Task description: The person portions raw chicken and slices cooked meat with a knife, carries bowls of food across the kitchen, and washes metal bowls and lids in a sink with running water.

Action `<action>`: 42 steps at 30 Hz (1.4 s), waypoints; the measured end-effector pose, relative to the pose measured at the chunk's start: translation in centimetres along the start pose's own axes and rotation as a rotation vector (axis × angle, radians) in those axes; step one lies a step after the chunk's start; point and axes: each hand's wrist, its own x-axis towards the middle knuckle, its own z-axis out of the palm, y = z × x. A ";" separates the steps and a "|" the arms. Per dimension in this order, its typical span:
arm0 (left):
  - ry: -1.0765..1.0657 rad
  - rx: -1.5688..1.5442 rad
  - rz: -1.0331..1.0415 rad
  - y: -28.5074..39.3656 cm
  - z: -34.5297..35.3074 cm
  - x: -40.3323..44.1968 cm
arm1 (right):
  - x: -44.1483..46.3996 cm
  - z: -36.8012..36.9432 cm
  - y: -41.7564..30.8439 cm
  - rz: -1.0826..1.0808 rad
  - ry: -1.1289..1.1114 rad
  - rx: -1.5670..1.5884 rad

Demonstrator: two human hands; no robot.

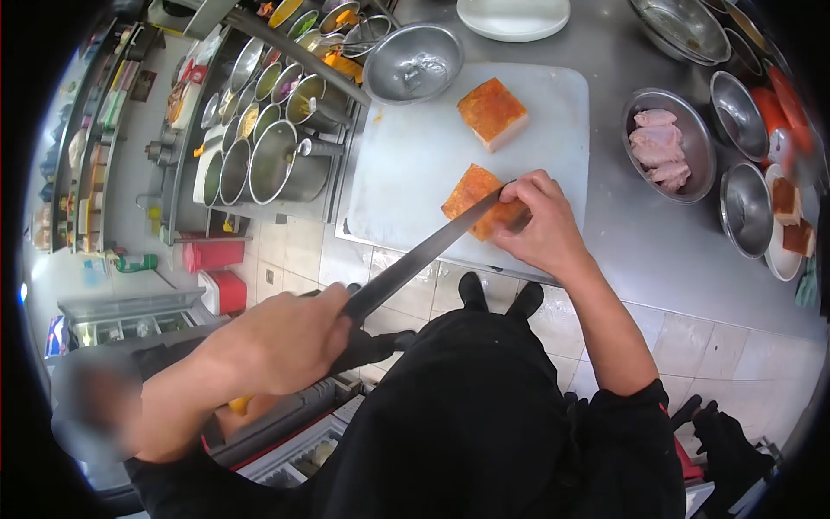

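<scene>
While the left hand (281, 342) grips the knife (419, 254) and the right hand (545, 227) pinches its tip, slipping could cause a cut.

One head-worn view — looking forward and steeply down past both hands (415, 277) — onto the counter (605, 52).

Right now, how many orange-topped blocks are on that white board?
2: the far block sits toward the back; the near block is partly covered by the knife and right hand.

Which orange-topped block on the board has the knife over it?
The near block: the knife crosses over it, while the far block lies apart.
</scene>
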 end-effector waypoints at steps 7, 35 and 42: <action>0.013 -0.083 -0.021 -0.5 3.1 1.2 | -0.1 0.3 -0.4 0.014 0.032 -0.020; 0.334 -0.269 0.223 -1.2 13.4 10.2 | 0.2 -1.4 -0.4 0.055 0.024 -0.073; 0.258 -0.252 0.174 -3.1 14.0 8.5 | -0.1 -0.9 -0.3 0.038 0.018 -0.095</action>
